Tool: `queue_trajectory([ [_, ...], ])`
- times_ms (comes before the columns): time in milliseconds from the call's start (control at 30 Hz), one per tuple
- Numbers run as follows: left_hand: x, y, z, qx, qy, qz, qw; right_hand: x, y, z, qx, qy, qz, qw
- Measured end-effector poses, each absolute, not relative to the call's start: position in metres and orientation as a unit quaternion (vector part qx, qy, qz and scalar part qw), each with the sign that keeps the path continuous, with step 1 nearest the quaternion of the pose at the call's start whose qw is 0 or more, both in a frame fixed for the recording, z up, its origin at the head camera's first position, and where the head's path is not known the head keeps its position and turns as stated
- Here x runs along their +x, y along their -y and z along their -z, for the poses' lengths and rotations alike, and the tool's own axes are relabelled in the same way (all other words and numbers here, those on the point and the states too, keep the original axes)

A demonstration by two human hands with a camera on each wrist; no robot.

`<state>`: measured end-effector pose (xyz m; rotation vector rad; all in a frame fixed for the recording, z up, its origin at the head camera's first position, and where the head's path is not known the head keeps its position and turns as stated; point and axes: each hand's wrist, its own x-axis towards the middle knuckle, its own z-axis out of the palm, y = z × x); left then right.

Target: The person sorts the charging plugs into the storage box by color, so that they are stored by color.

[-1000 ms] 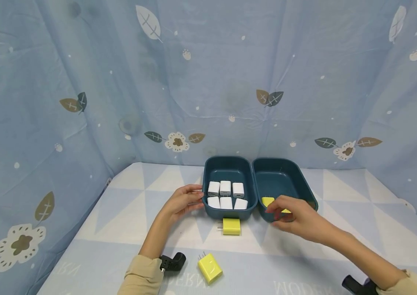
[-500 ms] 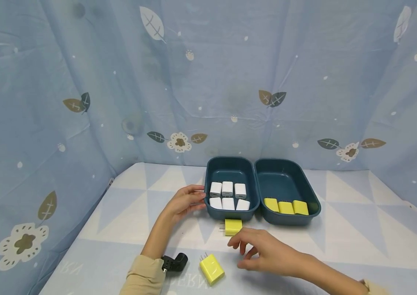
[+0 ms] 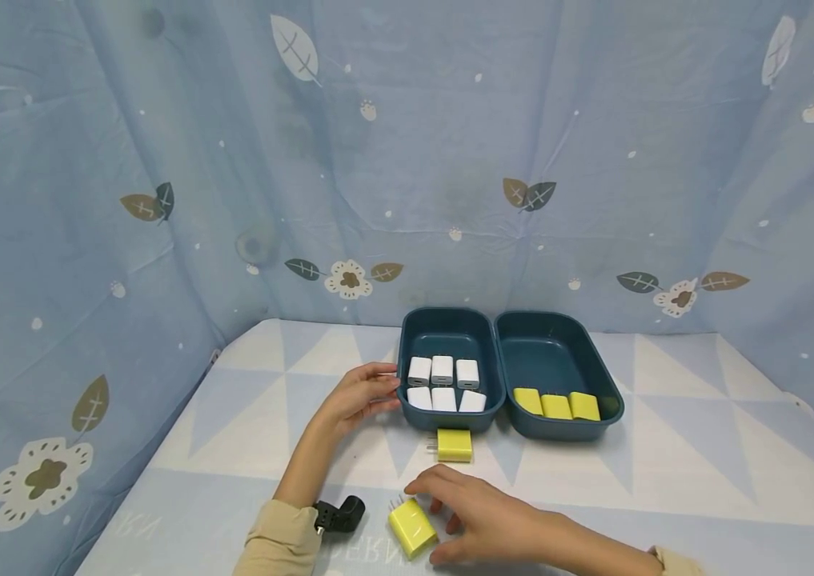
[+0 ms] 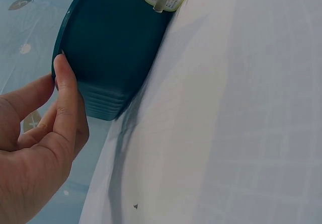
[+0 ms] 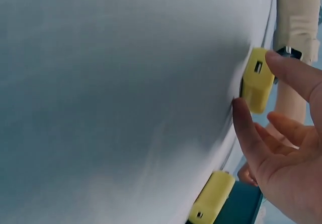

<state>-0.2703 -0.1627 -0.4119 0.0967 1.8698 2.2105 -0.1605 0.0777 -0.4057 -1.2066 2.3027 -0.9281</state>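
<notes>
My left hand (image 3: 362,398) pinches the left rim of a dark teal bin (image 3: 450,324); in the left wrist view, thumb and finger lie on either side of its edge. Several white charger plugs (image 3: 443,370) sit in that bin in two rows. My right hand (image 3: 486,516) is spread beside a yellow charger plug (image 3: 412,528) on the table, its thumb and fingertips around the plug's right side. In the right wrist view, the thumb is at one side of this plug and a fingertip is near the other, with a gap between.
A second teal bin (image 3: 543,336) stands against the first, with 3 yellow charger plugs (image 3: 556,406) along its near end. Another yellow plug (image 3: 454,446) lies in front of the left bin, prongs to the left. A patterned blue curtain (image 3: 407,160) hangs behind the table (image 3: 680,448).
My right hand has left the yellow plugs in the right bin and moved left and nearer, to the loose yellow plug. My left hand has stayed at the left bin's rim.
</notes>
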Motion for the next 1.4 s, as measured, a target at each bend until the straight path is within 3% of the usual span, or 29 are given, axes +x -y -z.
queue_trajectory([
  [400, -0.271, 0.163, 0.412, 0.035, -0.639, -0.757, 0.128, -0.156, -0.069, 0.412, -0.47, -0.796, 0.351, 0.147],
  [1100, -0.271, 0.163, 0.412, 0.038, -0.637, -0.758, 0.132, -0.158, -0.105, 0.404, -0.377, -0.798, 0.43, 0.19],
  [1400, -0.271, 0.163, 0.412, 0.036, -0.638, -0.758, 0.13, -0.16, -0.123, 0.394, -0.361, -0.798, 0.454, 0.163],
])
